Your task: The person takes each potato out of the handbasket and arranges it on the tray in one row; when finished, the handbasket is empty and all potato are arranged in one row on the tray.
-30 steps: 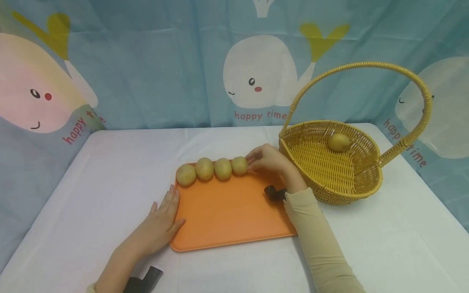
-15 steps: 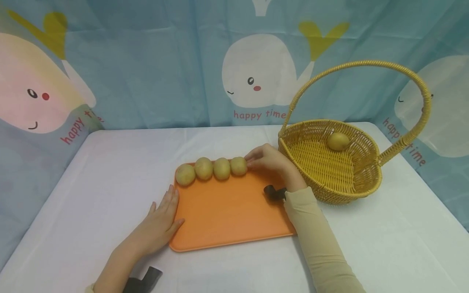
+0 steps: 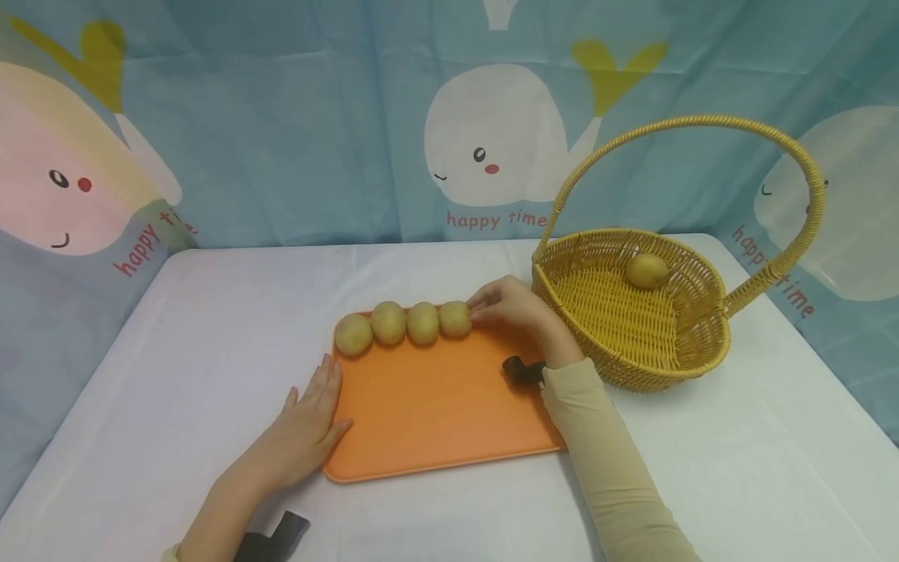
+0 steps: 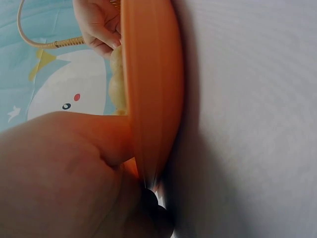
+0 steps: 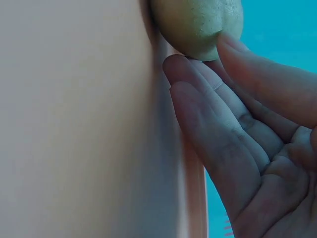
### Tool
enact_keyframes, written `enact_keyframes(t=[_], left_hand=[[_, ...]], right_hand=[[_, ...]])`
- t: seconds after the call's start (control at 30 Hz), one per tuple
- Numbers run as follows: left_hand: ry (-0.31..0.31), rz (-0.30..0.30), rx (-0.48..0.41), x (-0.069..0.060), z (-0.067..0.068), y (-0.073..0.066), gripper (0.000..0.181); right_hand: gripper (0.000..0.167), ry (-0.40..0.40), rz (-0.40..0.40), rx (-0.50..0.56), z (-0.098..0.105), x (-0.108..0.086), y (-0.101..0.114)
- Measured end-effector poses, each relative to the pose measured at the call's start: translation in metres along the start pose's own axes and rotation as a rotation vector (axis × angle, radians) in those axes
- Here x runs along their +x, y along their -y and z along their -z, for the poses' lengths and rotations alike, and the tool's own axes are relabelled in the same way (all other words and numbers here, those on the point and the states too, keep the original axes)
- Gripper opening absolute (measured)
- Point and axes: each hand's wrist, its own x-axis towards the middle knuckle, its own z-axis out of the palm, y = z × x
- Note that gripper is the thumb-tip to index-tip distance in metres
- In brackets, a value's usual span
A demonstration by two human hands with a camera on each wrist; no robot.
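Several potatoes stand in a row along the far edge of an orange tray (image 3: 428, 414) in the head view. My right hand (image 3: 515, 306) is at the right end of that row, pinching the end of the rightmost potato (image 3: 455, 318) between thumb and fingertips. The right wrist view shows the thumb on this potato (image 5: 198, 25), with the other fingers close beneath its end. My left hand (image 3: 300, 433) lies along the tray's left edge with straight fingers, its thumb over the rim. In the left wrist view the tray's outer side (image 4: 153, 84) hides part of the row.
A yellow wicker basket (image 3: 618, 312) with a tall handle stands right of the tray, one potato (image 3: 647, 271) inside. Both rest on a white-covered table (image 3: 211, 336). Behind hangs a blue whale-print curtain (image 3: 316, 140). A dark wrist device (image 3: 520, 371) sits on the right wrist.
The whole head view has shifted slightly left. Hands, potatoes and tray keep nearly the same places relative to one another.
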Motion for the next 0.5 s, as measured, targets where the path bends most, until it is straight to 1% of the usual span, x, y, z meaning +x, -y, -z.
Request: enact_keyframes(t=[0.37,0.5], left_hand=[[0.0,0.0,0.004,0.0001,0.0005,-0.0002,0.073],[0.0,-0.003,0.002,0.0002,0.0006,0.0,0.073]], right_hand=[[0.023,0.005,-0.029,0.018,-0.0007,-0.0013,0.0027],[0.024,0.003,-0.049,0.069,-0.0007,-0.0007,0.0013]])
